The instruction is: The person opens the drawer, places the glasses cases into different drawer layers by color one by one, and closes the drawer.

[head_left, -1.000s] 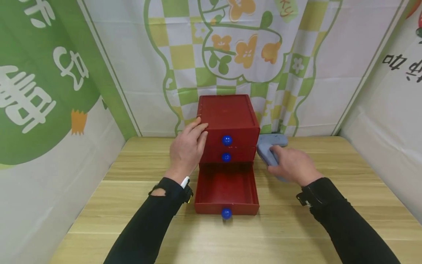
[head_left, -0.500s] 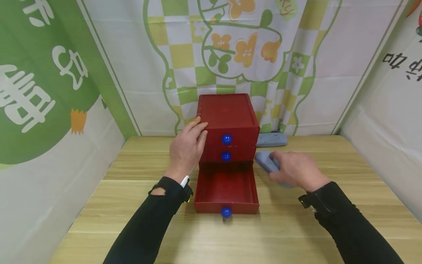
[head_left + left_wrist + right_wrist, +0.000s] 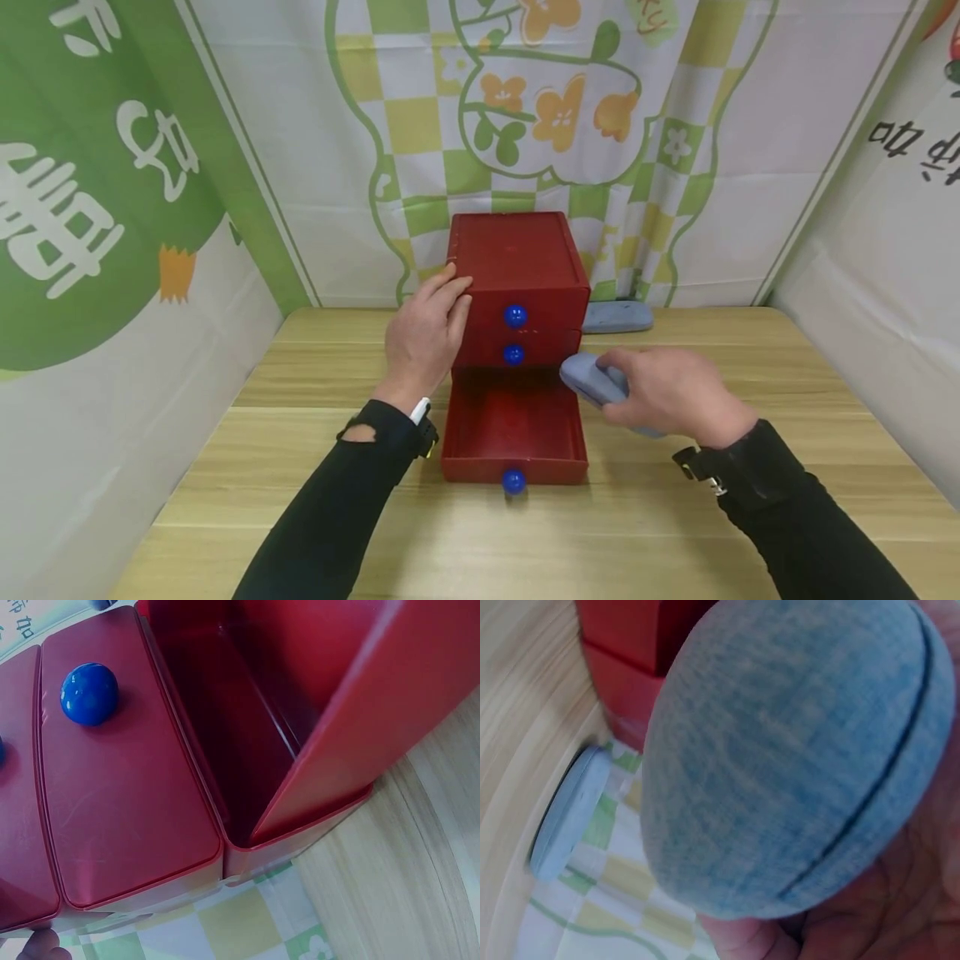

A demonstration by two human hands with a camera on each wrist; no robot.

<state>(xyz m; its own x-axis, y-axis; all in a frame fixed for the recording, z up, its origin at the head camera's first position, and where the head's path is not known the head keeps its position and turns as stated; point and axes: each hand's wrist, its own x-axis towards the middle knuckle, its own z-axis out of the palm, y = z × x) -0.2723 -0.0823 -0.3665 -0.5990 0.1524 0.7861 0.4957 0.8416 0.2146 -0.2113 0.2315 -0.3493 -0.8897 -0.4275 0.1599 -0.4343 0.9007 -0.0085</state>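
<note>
My right hand (image 3: 671, 392) grips a light blue fabric-covered glasses case (image 3: 588, 377), its near end against the bottom drawer's right side in the head view. Close up in the right wrist view, the glasses case (image 3: 780, 765) shows a dark seam. A red drawer cabinet (image 3: 517, 250) with blue knobs stands mid-table. Its bottom drawer (image 3: 513, 425) is pulled out with nothing in it; the two upper drawers are closed. My left hand (image 3: 427, 333) rests on the cabinet's left side, fingers extended along the upper edge. The drawer's interior also fills much of the left wrist view.
A second blue glasses case (image 3: 618, 317) lies on the table behind the right hand, beside the cabinet. The wooden table (image 3: 337, 500) meets a patterned curtain (image 3: 412, 167) at the back, with printed cloth walls on both sides.
My right hand has drawn the glasses case away from the second one, first toward me, then left to the open drawer. The left hand stays on the cabinet.
</note>
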